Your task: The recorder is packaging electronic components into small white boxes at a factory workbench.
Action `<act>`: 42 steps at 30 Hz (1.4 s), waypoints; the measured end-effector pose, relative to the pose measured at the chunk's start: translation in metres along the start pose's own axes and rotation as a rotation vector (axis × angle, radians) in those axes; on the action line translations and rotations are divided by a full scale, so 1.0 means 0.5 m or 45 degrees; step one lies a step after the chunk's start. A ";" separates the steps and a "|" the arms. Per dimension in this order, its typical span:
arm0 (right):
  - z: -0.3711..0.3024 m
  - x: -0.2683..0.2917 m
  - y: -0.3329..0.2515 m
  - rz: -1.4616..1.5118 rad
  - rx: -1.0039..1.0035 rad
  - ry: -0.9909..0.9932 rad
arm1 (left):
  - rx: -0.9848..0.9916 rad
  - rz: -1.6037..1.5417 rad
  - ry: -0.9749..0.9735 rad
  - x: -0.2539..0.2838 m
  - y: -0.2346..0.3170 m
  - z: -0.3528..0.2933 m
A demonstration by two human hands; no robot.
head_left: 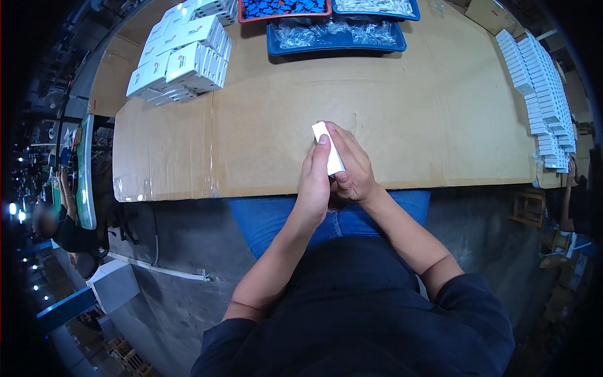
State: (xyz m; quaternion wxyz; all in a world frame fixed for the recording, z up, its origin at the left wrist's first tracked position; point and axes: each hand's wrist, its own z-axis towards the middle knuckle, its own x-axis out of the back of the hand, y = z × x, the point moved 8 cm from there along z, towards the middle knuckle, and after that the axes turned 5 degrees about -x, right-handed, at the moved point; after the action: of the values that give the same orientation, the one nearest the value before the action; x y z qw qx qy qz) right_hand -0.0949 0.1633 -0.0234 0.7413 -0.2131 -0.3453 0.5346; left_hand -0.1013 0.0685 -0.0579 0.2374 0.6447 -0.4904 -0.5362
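Between both my hands, right at the near edge of the cardboard-covered table [389, 125], sits the small white box [328, 147]. My left hand [314, 185] wraps it from the left with fingers along its side; my right hand [352, 169] clasps it from the right and over the top. Both grasp the box, neither is loose. Its long axis runs away from me, tilted slightly left at the far end, which pokes out above the fingertips. Both hands are on it, so neither is nearer. Farther out: a stack of white cartons [182, 60] far left, rows of small white boxes [540, 94] along the right edge, and a blue tray of clear bags [336, 38] straight ahead, well apart from my hands.
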 end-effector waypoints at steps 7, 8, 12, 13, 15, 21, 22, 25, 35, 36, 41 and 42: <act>-0.006 -0.002 0.001 0.018 -0.017 -0.011 | -0.045 0.031 -0.002 0.012 -0.013 0.006; -0.007 -0.003 0.001 0.023 -0.023 -0.012 | -0.042 0.046 -0.001 0.013 -0.013 0.006; -0.009 -0.005 0.004 0.033 -0.035 -0.010 | -0.023 0.098 0.004 0.021 -0.019 0.008; -0.008 -0.006 0.004 0.034 -0.034 -0.011 | -0.023 0.097 0.005 0.020 -0.019 0.008; -0.008 -0.005 0.003 0.024 -0.032 -0.004 | -0.017 0.091 0.017 0.020 -0.021 0.010; -0.012 -0.005 0.007 0.032 -0.051 0.015 | -0.002 0.090 -0.002 0.022 -0.024 0.011; -0.012 -0.004 0.006 0.033 -0.049 0.015 | -0.004 0.090 -0.001 0.022 -0.021 0.010; -0.006 -0.005 0.004 0.027 -0.080 -0.006 | 0.082 0.006 -0.008 0.014 -0.016 0.003; -0.008 -0.012 0.036 0.560 -0.701 -0.109 | -0.298 0.183 0.016 0.035 0.041 0.017; -0.012 -0.018 0.033 0.512 -0.779 -0.166 | -0.431 0.284 0.025 0.042 0.051 0.016; -0.031 -0.027 0.024 0.476 -0.888 -0.158 | -0.490 0.312 0.016 0.050 0.045 0.018; -0.028 -0.026 0.020 0.425 -0.876 -0.171 | -0.491 0.324 0.028 0.049 0.044 0.016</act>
State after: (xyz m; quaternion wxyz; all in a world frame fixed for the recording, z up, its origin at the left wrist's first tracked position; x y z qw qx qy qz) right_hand -0.0936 0.1551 -0.0435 0.5050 -0.4671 -0.5128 0.5136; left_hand -0.1186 0.0394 -0.0532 0.4272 0.5263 -0.4537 -0.5785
